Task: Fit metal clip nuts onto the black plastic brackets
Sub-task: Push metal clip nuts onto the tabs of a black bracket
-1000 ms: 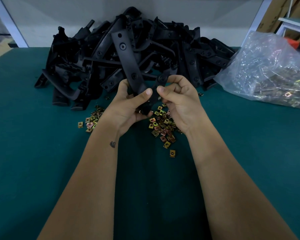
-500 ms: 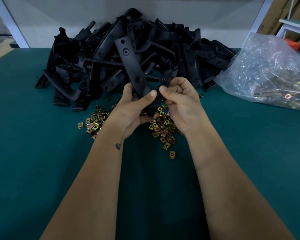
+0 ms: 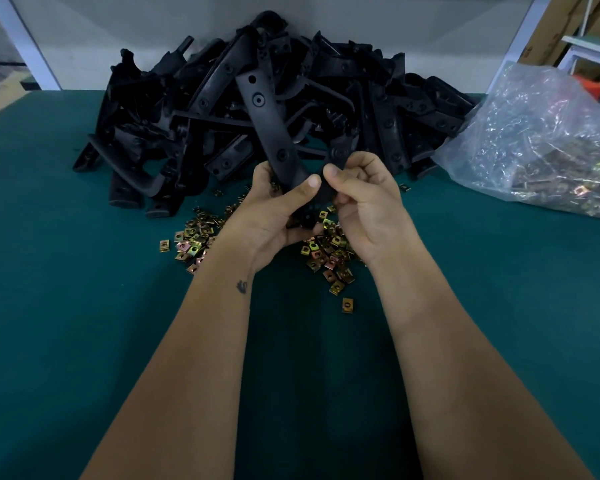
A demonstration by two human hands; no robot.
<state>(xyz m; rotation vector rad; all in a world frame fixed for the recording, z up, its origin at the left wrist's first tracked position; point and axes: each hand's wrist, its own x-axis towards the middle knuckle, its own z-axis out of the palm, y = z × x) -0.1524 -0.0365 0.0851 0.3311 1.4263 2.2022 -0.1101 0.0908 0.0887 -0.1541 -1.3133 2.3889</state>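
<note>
At frame centre, my left hand (image 3: 274, 216) grips the black bracket (image 3: 271, 126) while my right hand (image 3: 364, 199) pinches its short arm. No clip nut shows between my fingers; loose clip nuts (image 3: 329, 258) lie just below. I should steady the bracket and slide squarely.

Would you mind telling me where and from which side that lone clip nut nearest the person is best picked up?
Pinch the lone clip nut by two opposite edges, coming straight down from above. It lies flat on the green mat, apart from the scattered nuts, so its sides look free, though which edge is the open one is too small to tell.
</note>
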